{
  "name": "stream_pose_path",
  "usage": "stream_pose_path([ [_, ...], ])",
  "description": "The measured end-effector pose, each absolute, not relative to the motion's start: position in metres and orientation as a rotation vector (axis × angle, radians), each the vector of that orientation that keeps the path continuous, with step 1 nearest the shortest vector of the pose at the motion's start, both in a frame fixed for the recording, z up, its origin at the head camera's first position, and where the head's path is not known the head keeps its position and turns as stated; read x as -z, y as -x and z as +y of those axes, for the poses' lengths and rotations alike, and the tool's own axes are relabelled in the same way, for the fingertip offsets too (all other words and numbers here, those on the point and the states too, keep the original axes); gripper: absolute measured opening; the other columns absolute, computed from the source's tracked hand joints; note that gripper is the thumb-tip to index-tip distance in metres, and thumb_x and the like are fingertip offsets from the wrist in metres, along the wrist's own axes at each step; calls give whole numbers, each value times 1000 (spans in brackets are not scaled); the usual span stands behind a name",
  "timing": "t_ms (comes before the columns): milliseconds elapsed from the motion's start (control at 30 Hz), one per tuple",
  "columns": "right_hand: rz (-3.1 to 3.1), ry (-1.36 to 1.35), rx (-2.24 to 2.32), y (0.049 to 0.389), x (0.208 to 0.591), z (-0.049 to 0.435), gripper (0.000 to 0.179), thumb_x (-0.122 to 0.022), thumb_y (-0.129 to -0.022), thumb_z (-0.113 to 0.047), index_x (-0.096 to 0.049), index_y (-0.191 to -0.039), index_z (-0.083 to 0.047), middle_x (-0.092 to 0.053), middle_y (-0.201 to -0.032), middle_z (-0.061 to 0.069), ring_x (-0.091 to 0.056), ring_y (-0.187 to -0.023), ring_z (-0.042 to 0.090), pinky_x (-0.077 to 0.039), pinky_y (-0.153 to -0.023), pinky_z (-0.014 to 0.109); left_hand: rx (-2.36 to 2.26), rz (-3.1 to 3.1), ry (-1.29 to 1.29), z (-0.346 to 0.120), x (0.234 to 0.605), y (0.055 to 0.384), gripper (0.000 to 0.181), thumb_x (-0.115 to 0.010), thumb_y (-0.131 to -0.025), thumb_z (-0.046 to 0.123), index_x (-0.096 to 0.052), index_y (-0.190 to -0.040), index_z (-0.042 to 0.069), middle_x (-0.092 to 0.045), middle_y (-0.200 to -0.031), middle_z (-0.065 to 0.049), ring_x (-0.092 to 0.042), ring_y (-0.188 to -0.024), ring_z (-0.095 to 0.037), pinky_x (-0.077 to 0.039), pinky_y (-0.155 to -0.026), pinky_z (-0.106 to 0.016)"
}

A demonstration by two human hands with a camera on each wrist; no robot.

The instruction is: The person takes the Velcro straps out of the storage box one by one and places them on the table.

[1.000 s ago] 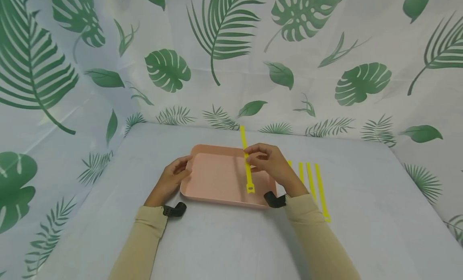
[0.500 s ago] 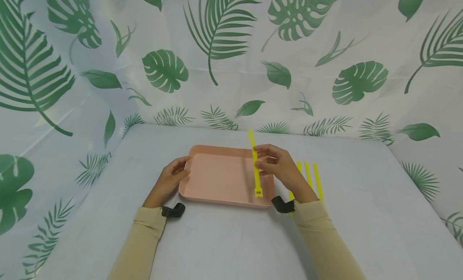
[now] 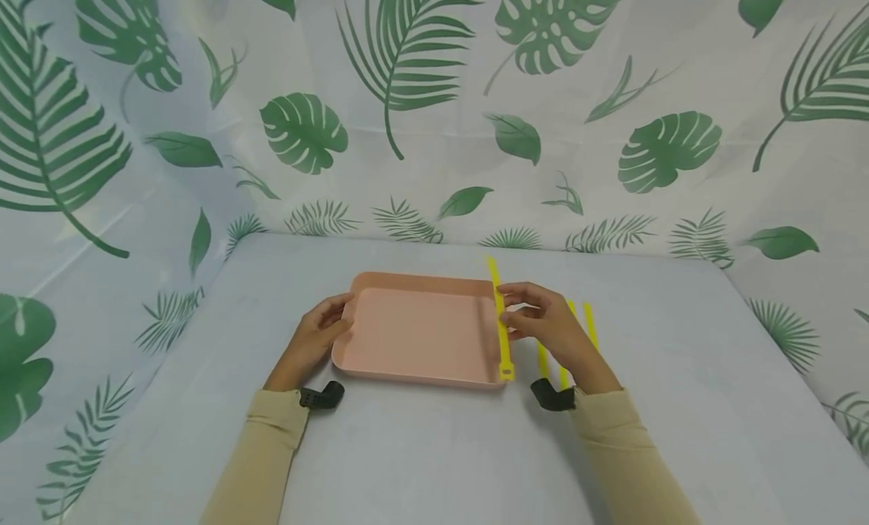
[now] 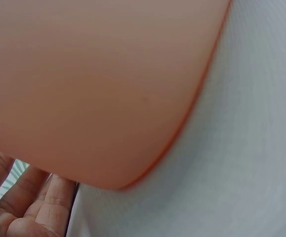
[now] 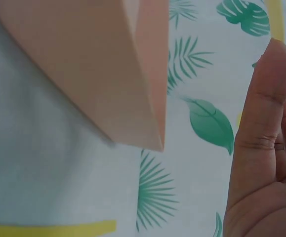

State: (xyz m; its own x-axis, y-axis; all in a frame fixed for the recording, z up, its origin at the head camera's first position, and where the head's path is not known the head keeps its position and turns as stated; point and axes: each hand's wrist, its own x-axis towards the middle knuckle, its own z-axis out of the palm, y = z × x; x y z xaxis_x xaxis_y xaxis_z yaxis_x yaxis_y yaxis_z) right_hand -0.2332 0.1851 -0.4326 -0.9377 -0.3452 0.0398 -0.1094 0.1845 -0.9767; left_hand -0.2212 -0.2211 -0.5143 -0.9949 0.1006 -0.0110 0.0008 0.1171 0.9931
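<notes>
A shallow pink tray lies on the table. At its left rim, my left hand holds the edge, fingers bent against it; the left wrist view has the fingers partly hidden behind the tray wall. Between thumb and fingertips, my right hand pinches a yellow cable tie, a flat strap with a slotted head at its lower end. The strap stands roughly upright in front of the tray's right rim. In the right wrist view only a short piece of the cable tie shows above the thumb.
More yellow cable ties lie side by side on the white table to the tray's right, partly covered by the right hand and wrist. A leaf-patterned curtain hangs behind the table and along its sides.
My right hand has moved right with the cable tie, from over the tray's right part to its right rim. The left hand has stayed at the tray's left edge.
</notes>
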Motion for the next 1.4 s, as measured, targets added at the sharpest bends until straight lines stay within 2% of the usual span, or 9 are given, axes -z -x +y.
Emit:
stream_pose_path([
  [267, 2295, 422, 1827, 230, 436, 200, 49, -71, -100, 0, -56, -145, 13, -63, -119, 9, -71, -90, 12, -65, -78, 32, -2016, 2312, -81, -221, 515, 221, 57, -62, -107, 5, -45, -161, -2, -44, -165, -25, -42, -152, -38, -45, -101, -12],
  [767, 2305, 392, 1881, 220, 442, 230, 47, -70, -101, 2, -55, -143, 15, -64, -115, 3, -70, -89, 12, -63, -76, 29, -2032, 2296, -91, -222, 516, 220, 57, -62, -108, 7, -44, -161, -4, -43, -165, -28, -40, -152, -40, -47, -99, -11],
  [1000, 2307, 357, 1920, 217, 445, 245, 40, -71, -100, 3, -64, -139, 7, -66, -113, 3, -71, -87, 12, -64, -74, 29, -2023, 2300, -82, -220, 514, 219, 57, -62, -108, 8, -44, -161, -3, -42, -166, -27, -39, -154, -40, -45, -100, -10],
  [1200, 2327, 348, 1918, 215, 448, 256, 39, -71, -101, 3, -63, -139, 8, -65, -111, 2, -71, -87, 12, -63, -73, 28, -2037, 2290, -82, -218, 514, 219, 57, -61, -108, 5, -42, -161, -5, -42, -166, -28, -40, -153, -40, -46, -100, -10],
  [1400, 2328, 327, 1930, 212, 449, 267, 37, -71, -101, 3, -67, -138, 0, -66, -111, 0, -70, -86, 13, -63, -74, 28, -2042, 2286, -82, -218, 513, 219, 57, -61, -108, 4, -43, -161, -4, -41, -166, -27, -39, -152, -39, -45, -100, -9],
])
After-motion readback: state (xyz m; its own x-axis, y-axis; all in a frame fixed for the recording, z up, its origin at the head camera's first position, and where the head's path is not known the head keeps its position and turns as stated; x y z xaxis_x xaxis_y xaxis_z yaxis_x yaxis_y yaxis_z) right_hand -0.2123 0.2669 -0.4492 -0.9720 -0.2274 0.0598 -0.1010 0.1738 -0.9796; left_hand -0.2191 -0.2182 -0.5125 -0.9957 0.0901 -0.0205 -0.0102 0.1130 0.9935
